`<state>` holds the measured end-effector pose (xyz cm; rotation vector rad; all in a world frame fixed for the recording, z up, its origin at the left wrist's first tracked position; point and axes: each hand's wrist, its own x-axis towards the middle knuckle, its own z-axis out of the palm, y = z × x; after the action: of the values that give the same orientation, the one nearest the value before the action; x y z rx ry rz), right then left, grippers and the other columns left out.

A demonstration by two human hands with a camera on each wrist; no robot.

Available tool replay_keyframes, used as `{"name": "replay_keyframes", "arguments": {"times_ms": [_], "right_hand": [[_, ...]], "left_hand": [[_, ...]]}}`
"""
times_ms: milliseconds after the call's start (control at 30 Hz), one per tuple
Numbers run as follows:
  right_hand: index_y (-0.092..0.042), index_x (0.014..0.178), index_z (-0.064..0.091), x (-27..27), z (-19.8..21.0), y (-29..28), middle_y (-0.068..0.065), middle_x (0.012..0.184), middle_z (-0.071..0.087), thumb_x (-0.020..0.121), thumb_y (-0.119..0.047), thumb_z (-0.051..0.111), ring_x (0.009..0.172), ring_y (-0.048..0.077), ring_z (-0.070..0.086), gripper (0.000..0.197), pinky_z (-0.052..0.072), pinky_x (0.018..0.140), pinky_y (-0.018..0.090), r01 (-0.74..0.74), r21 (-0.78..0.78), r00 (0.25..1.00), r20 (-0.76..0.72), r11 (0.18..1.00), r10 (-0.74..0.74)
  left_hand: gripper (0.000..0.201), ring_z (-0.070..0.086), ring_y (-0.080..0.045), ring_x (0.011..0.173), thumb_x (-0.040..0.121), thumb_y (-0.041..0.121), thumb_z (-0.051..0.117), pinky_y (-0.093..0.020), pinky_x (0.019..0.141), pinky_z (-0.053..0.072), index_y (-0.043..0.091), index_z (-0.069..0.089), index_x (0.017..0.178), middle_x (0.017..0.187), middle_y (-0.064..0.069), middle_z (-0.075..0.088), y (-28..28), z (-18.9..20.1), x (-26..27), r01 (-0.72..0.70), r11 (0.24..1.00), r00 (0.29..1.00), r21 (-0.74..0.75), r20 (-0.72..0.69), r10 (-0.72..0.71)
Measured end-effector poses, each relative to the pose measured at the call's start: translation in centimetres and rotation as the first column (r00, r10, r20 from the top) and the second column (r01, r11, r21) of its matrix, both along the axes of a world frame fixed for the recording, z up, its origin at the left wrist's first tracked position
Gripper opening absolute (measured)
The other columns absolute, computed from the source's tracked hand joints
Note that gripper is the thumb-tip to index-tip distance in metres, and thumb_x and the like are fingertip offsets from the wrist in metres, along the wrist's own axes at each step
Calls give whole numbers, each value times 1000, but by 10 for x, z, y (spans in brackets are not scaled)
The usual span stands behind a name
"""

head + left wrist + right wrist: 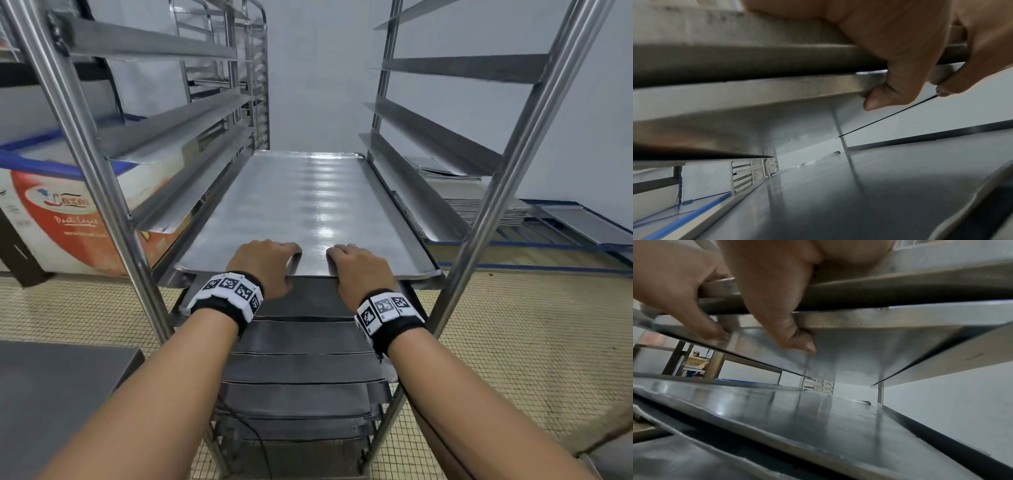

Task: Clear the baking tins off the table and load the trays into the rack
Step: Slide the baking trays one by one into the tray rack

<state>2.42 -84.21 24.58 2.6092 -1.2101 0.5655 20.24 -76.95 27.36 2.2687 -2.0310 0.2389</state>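
A long metal tray (308, 205) lies on the side rails of the steel rack (102, 192), almost fully inside. My left hand (267, 263) grips its near rim left of centre, fingers on top and thumb (875, 100) under the edge. My right hand (359, 267) grips the same rim right of centre, its thumb (803, 344) also underneath. Both wrist views look in under this tray (777, 84) (879, 318). Several more trays (301, 373) fill the slots below.
The rails above the tray stand empty (154, 48). A second rack (239, 68) stands behind. A chest freezer (61, 205) is at left, stacked trays (479, 205) at right on a low blue frame, a steel table corner (51, 394) at lower left.
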Motion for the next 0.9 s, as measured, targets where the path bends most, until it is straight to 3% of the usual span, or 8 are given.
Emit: {"name": "replay_keyframes", "arguments": {"times_ms": [167,267,367,533,633,733,800,900], "right_hand": [[-21,98,57,0,9,3,-5,100,62,79,-13,63,91,22,59,21,35,66,27,-14,74,999,-37,997,17],[-25,103,59,-4,19,11,-6,107,63,78,-44,68,104,21,59,33,42,76,29,-26,145,999,-24,989,30],[-19,116,63,-18,26,25,-3,109,67,80,-69,58,105,20,60,62,48,91,38,-17,141,978,208,990,-13],[-14,109,57,-58,46,37,4,108,56,87,-57,61,104,21,49,49,44,93,42,253,-8,682,711,968,-172],[-13,123,46,-80,63,36,10,126,46,84,-51,64,120,28,42,57,36,101,45,484,98,432,837,869,-335],[-12,133,40,-94,75,21,12,134,43,83,-43,69,125,32,42,66,38,101,51,510,175,308,877,842,-369],[-13,132,41,-98,79,8,13,136,42,84,-39,70,127,32,42,62,41,101,54,504,231,296,859,832,-418],[-6,127,45,-102,82,-6,18,132,44,90,-30,64,123,36,43,49,42,98,52,483,201,308,872,852,-380]], "left_hand": [[53,64,-25,100,73,35,64,-34,78,52,38,51,125,118,7,66,-1,-2,5,34,999,998,-5,-61,-35],[64,56,-19,117,74,38,66,-36,86,52,36,47,135,131,11,59,8,-3,9,82,996,981,-31,-172,-86],[73,49,-17,126,74,56,67,-41,101,47,29,50,140,134,5,58,30,0,13,71,961,932,-266,-326,-159],[68,44,-25,119,76,52,70,-49,106,35,12,54,129,127,-9,53,71,18,34,-95,636,950,-766,-260,-171],[69,41,-32,129,77,35,72,-57,110,31,11,42,134,136,-15,44,92,35,53,-351,416,912,-839,-408,-54],[75,44,-32,127,74,31,68,-52,111,34,6,38,139,136,-14,43,102,43,79,-560,240,805,-793,-589,-66],[74,51,-28,119,74,34,68,-46,105,42,9,42,138,128,-9,48,100,47,98,-648,220,714,-729,-682,-160],[49,61,-27,98,75,48,63,-44,91,51,22,55,116,112,-7,61,93,55,116,-705,325,634,-630,-765,-109]]}}
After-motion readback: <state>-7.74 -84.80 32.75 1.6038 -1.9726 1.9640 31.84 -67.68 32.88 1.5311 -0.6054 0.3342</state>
